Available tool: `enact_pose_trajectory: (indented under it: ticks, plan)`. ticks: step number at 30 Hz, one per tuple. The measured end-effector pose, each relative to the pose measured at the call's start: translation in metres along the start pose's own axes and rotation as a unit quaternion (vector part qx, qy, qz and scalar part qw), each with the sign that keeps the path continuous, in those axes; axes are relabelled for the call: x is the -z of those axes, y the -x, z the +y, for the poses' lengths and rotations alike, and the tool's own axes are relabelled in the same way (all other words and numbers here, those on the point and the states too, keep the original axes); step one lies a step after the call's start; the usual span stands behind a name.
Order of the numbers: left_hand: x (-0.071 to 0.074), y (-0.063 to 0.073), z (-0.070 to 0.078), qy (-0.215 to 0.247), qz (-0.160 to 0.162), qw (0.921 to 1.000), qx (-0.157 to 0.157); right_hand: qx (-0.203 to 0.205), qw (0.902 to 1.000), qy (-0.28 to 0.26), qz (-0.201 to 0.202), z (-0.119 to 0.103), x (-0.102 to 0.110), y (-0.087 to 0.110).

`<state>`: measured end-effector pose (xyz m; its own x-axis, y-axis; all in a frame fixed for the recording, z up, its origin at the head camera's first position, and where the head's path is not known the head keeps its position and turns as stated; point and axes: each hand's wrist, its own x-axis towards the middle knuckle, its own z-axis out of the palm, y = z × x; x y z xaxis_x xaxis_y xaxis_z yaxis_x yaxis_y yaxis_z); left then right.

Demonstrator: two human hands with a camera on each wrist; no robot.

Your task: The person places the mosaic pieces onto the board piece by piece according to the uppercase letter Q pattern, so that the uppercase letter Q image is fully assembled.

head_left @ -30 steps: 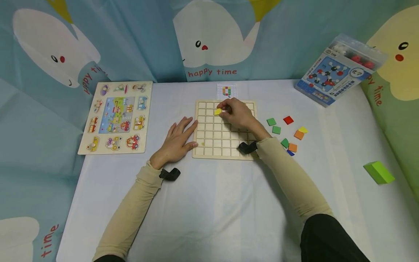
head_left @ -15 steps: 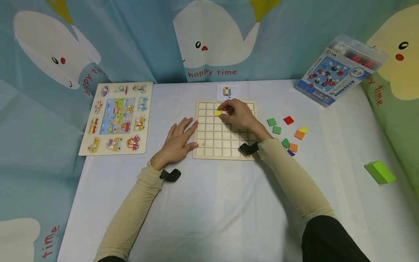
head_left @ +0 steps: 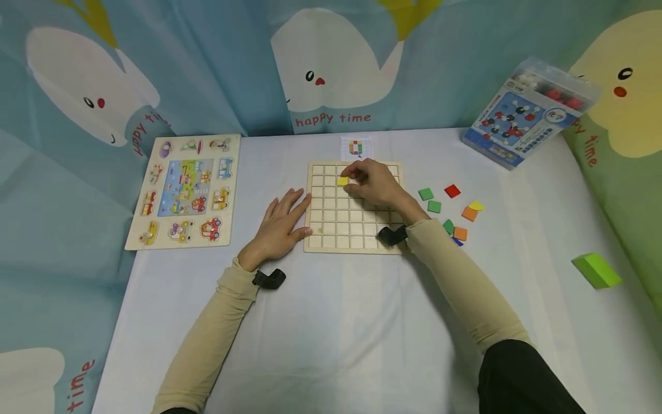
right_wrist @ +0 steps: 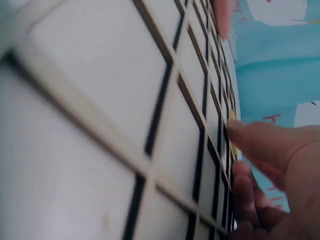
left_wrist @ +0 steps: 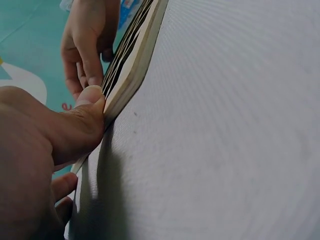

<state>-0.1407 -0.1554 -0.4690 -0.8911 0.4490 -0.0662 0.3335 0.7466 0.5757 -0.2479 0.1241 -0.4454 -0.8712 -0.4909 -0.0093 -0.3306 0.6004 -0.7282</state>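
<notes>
A small yellow tile (head_left: pixel 342 181) sits at a cell in the third column and second row from the back of a wooden grid board (head_left: pixel 329 238). My right hand (head_left: pixel 376 185) reaches over the board, thumb and forefinger pinching the tile's right side. In the right wrist view, the thumb lies against the yellow tile (right_wrist: pixel 232 117), mostly hidden behind it. My left hand (head_left: pixel 280 230) rests on the table with fingers spread, its fingertips at the board's left edge. In the left wrist view, the left thumb (left_wrist: pixel 90 102) touches the board's rim (left_wrist: pixel 132 75).
Behind the board lies a pattern card (head_left: pixel 355 148). Several loose tiles, among them a red tile (head_left: pixel 452 191) and an orange tile (head_left: pixel 460 233), lie to the right. A picture puzzle (head_left: pixel 230 172), a molecule-model box (head_left: pixel 527 118) and a green block (head_left: pixel 597 270) stand around.
The yellow tile has shifted slightly toward me and now looks squarer to its cell, the right hand staying on it. My left hand keeps its place. The head view has tilted a little.
</notes>
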Motion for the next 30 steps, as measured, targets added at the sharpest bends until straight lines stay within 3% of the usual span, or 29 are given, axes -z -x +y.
enact_pose_trajectory:
  ticks: [5,8,17,23,30]
  plan:
    - [-0.004,0.000,-0.001,-0.002,-0.002,1.0000,-0.001,0.010,0.9986,-0.043,0.028,0.010,0.015,0.016]
    - [-0.005,0.002,-0.001,-0.002,-0.001,1.0000,0.001,-0.001,0.9977,-0.038,0.057,0.018,0.032,0.033]
    - [-0.005,0.004,-0.002,-0.003,0.004,1.0000,0.002,-0.111,0.9896,0.046,0.078,0.060,0.098,0.096]
    - [-0.004,0.005,0.002,-0.007,0.007,0.9999,-0.004,-0.172,0.9813,0.075,0.045,0.084,0.129,0.124]
    - [-0.001,0.004,0.004,-0.010,0.015,0.9998,-0.007,-0.196,0.9779,0.072,-0.003,0.096,0.145,0.135]
